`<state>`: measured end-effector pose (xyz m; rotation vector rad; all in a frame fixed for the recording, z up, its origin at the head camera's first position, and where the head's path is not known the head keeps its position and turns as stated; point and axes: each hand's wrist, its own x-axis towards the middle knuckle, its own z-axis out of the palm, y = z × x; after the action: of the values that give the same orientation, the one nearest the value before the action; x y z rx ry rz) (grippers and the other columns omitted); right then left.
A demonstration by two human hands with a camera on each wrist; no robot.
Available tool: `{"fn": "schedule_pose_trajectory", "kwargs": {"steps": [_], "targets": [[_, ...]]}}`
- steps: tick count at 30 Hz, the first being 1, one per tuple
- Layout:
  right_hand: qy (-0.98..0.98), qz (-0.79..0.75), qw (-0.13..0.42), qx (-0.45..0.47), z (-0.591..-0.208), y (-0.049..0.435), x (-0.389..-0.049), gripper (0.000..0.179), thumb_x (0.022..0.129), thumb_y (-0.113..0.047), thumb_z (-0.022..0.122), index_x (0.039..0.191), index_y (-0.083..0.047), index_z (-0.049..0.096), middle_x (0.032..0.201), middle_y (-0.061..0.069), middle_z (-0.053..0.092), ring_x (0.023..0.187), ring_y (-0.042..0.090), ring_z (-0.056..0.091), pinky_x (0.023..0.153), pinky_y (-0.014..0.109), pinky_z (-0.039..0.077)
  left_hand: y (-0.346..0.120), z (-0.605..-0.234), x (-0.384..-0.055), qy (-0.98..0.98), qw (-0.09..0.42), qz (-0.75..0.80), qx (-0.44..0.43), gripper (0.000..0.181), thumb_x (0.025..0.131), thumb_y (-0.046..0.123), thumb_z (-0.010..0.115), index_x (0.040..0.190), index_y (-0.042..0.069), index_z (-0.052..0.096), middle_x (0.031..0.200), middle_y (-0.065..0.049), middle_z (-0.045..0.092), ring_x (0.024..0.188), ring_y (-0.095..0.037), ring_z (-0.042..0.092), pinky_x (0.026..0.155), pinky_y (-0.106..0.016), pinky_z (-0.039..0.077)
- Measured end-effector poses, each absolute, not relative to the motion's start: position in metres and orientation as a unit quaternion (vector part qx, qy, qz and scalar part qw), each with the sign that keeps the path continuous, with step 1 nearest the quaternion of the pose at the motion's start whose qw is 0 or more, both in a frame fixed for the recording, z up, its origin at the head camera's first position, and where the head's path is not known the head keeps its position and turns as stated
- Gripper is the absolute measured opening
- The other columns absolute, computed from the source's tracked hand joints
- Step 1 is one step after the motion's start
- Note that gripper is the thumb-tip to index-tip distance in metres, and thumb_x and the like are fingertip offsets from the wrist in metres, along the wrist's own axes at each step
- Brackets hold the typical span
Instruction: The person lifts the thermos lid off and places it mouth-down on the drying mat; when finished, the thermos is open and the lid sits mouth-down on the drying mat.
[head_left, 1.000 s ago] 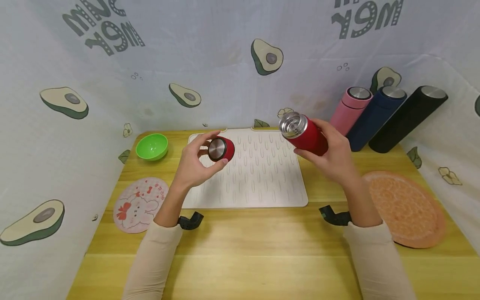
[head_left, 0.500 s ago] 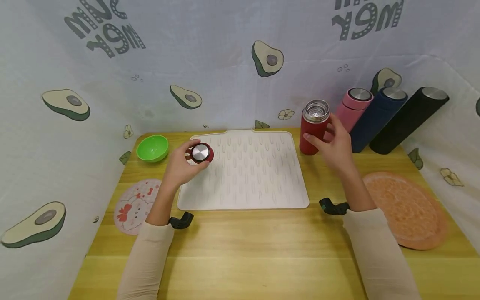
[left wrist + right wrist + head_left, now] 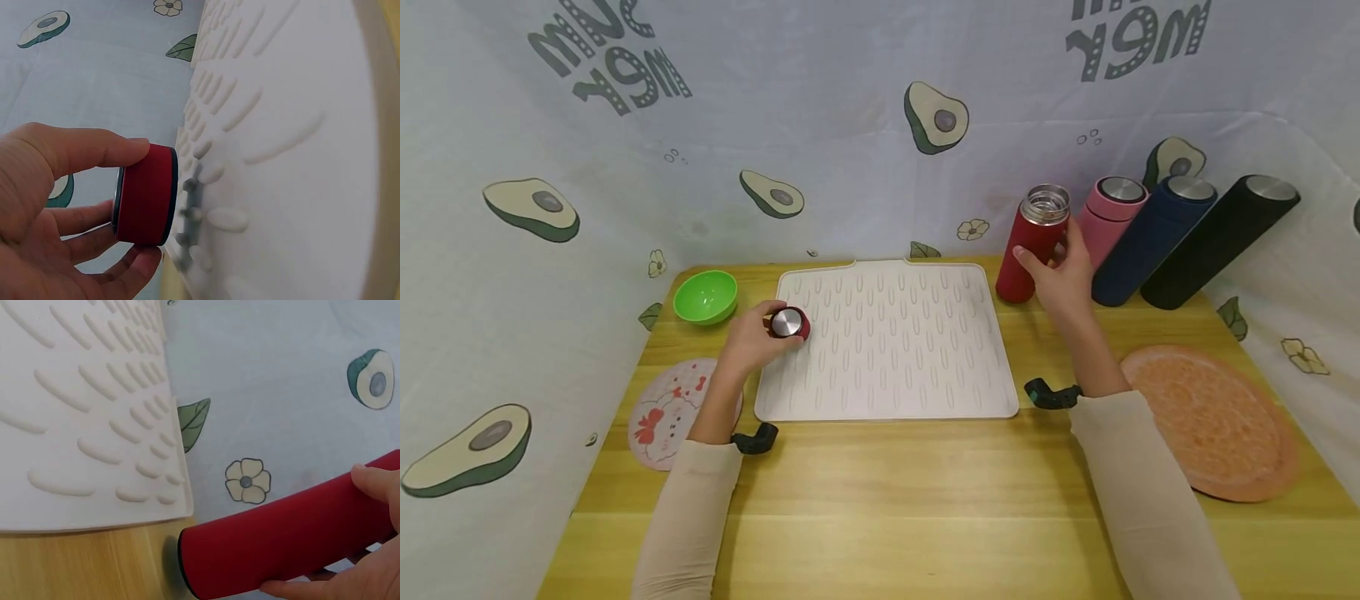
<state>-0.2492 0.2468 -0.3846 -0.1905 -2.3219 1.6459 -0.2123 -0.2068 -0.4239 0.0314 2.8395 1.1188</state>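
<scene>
My left hand [image 3: 748, 343] pinches a red lid [image 3: 148, 195] between thumb and fingers. The lid has a brushed silver top that faces up, and its underside is close over the left part of a white ribbed mat [image 3: 895, 358]. At the back right, my right hand [image 3: 1063, 282] grips a red thermos bottle [image 3: 1025, 250] round its side. The bottle's steel mouth is uncovered, and it leans slightly to the right. In the right wrist view its dark-edged base [image 3: 187, 565] is right at the wooden table, beside the mat's corner.
Right of the red bottle stand a pink thermos [image 3: 1107, 218], a navy thermos [image 3: 1152, 242] and a black thermos [image 3: 1217, 242]. A green bowl [image 3: 706, 297] and a round pink bunny mat [image 3: 658, 417] lie left. A round orange mat [image 3: 1217, 425] lies right. A printed curtain [image 3: 850, 150] hangs behind.
The lid, pinched in the left hand, has moved left, lower and nearer the mat. The right hand has turned the red bottle from tilted towards the left to nearly upright and lowered it towards the back right.
</scene>
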Motion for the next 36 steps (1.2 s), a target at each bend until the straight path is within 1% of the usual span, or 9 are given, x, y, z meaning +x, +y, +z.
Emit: {"fn": "schedule_pose_trajectory", "kwargs": {"steps": [4, 7, 18, 22, 26, 31, 36], "targets": [[-0.803, 0.574, 0.148, -0.068, -0.387, 0.248, -0.255, 0.074, 0.098, -0.028, 0.072, 0.158, -0.040, 0.031, 0.162, -0.005, 0.041, 0.150, 0.024, 0.039, 0.126, 0.047, 0.032, -0.208, -0.430, -0.214, 0.936, 0.054, 0.347, 0.022, 0.073, 0.086, 0.022, 0.082, 0.148, 0.001, 0.050, 0.141, -0.026, 0.059, 0.125, -0.041, 0.060, 0.105, -0.053, 0.053], [-0.802, 0.574, 0.149, -0.070, -0.390, 0.248, -0.259, 0.075, 0.098, -0.026, 0.072, 0.159, -0.038, 0.031, 0.162, -0.003, 0.041, 0.149, 0.025, 0.040, 0.125, 0.046, 0.035, -0.208, -0.432, -0.214, 0.937, 0.058, 0.345, 0.022, 0.073, 0.086, 0.021, 0.082, 0.148, 0.000, 0.050, 0.142, -0.026, 0.058, 0.126, -0.042, 0.059, 0.106, -0.054, 0.052], [-0.806, 0.569, 0.131, -0.098, -0.392, 0.248, -0.268, 0.078, 0.099, -0.035, 0.069, 0.162, -0.038, 0.023, 0.167, -0.003, 0.033, 0.155, 0.023, 0.031, 0.127, 0.045, 0.030, -0.207, -0.428, -0.213, 0.935, 0.104, 0.338, -0.004, 0.074, 0.088, 0.026, 0.079, 0.151, 0.003, 0.048, 0.147, -0.025, 0.054, 0.131, -0.041, 0.055, 0.109, -0.054, 0.050], [-0.812, 0.562, 0.127, -0.097, -0.393, 0.249, -0.267, 0.083, 0.098, -0.035, 0.070, 0.163, -0.038, 0.019, 0.169, -0.004, 0.029, 0.157, 0.024, 0.028, 0.127, 0.045, 0.029, -0.206, -0.428, -0.213, 0.936, 0.098, 0.339, 0.006, 0.082, 0.086, 0.028, 0.082, 0.155, 0.005, 0.043, 0.152, -0.023, 0.051, 0.134, -0.042, 0.053, 0.111, -0.055, 0.047], [-0.813, 0.563, 0.127, -0.076, -0.395, 0.253, -0.263, 0.086, 0.098, -0.033, 0.071, 0.164, -0.036, 0.016, 0.170, -0.001, 0.028, 0.156, 0.027, 0.029, 0.127, 0.046, 0.030, -0.206, -0.429, -0.214, 0.938, 0.082, 0.335, 0.027, 0.089, 0.084, 0.032, 0.086, 0.157, 0.009, 0.041, 0.154, -0.020, 0.050, 0.137, -0.042, 0.051, 0.112, -0.056, 0.046], [-0.818, 0.559, 0.125, -0.057, -0.396, 0.254, -0.255, 0.089, 0.097, -0.034, 0.072, 0.164, -0.035, 0.014, 0.169, 0.002, 0.028, 0.154, 0.030, 0.035, 0.126, 0.049, 0.031, -0.207, -0.428, -0.213, 0.939, 0.065, 0.335, 0.046, 0.087, 0.083, 0.035, 0.086, 0.155, 0.011, 0.045, 0.152, -0.020, 0.052, 0.133, -0.040, 0.054, 0.110, -0.056, 0.048], [-0.834, 0.533, 0.132, -0.057, -0.394, 0.256, -0.244, 0.087, 0.097, -0.038, 0.072, 0.163, -0.040, 0.016, 0.168, 0.001, 0.031, 0.153, 0.030, 0.037, 0.123, 0.052, 0.034, -0.204, -0.425, -0.211, 0.941, 0.056, 0.330, 0.054, 0.084, 0.083, 0.037, 0.086, 0.153, 0.012, 0.047, 0.153, -0.018, 0.052, 0.134, -0.038, 0.054, 0.112, -0.056, 0.046]]}}
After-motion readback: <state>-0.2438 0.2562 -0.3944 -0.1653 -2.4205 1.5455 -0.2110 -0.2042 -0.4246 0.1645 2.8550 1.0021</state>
